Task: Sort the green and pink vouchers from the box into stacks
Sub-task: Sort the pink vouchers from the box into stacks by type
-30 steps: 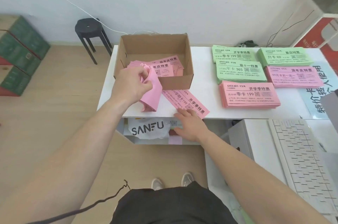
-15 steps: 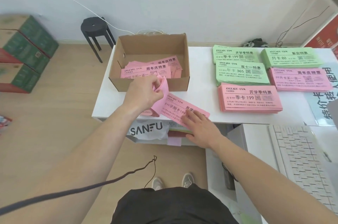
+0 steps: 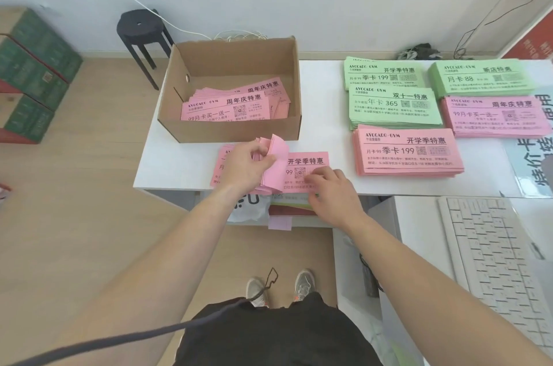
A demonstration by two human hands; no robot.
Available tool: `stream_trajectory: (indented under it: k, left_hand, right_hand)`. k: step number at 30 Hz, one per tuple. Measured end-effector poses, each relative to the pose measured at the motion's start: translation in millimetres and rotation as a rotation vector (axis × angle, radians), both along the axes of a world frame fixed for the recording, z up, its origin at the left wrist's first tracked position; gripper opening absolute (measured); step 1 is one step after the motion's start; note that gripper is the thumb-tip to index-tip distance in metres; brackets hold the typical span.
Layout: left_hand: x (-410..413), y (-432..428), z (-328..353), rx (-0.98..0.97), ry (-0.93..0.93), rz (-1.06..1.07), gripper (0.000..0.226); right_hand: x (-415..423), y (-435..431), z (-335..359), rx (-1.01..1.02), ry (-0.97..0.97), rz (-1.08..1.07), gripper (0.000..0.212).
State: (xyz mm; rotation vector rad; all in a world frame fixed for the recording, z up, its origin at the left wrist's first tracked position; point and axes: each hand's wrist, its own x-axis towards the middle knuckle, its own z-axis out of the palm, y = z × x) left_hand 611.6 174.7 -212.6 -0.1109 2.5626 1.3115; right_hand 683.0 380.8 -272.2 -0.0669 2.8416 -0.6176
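Note:
A cardboard box (image 3: 239, 130) stands on the white table (image 3: 323, 114) with several pink vouchers (image 3: 227, 108) lying inside. In front of the box my left hand (image 3: 245, 165) grips a bent bundle of pink vouchers (image 3: 276, 165), holding it over a flat pink voucher (image 3: 308, 162) at the table's front edge. My right hand (image 3: 332, 195) presses flat on that voucher's lower right corner. To the right lie sorted stacks: three green stacks (image 3: 395, 108) and two pink stacks (image 3: 407, 153).
A white keyboard (image 3: 490, 261) lies on a lower surface at the right. Under the table's edge sits a white bag (image 3: 248, 207) and some papers. A black stool (image 3: 143, 33) and green cartons (image 3: 30, 75) stand on the floor at the left.
My left hand carried the pink bundle from the box's front edge down and right onto the table, over the flat voucher. That voucher has turned square to the table edge under my right hand.

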Motion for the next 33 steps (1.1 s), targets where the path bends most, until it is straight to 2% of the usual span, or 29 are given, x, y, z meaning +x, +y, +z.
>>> stream_trajectory:
  k: [3, 8, 13, 19, 33]
  left_hand:
    - [2, 5, -14, 0.031, 0.011, 0.03, 0.009]
    - [6, 17, -22, 0.099, -0.002, 0.096, 0.018]
    - [2, 20, -25, 0.129, -0.069, 0.047, 0.016]
    - [0, 17, -23, 0.157, -0.094, -0.06, 0.014]
    - [1, 25, -36, 0.155, 0.02, 0.073, 0.018]
  right_hand:
    - [0, 2, -7, -0.038, 0.027, -0.045, 0.044]
    - [-1, 4, -10, -0.084, 0.061, -0.062, 0.04]
    - [2, 15, -8, -0.207, 0.038, -0.138, 0.037]
    - [12, 24, -7, -0.173, 0.075, -0.237, 0.038]
    - [10, 27, -7, -0.187, 0.037, -0.26, 0.042]
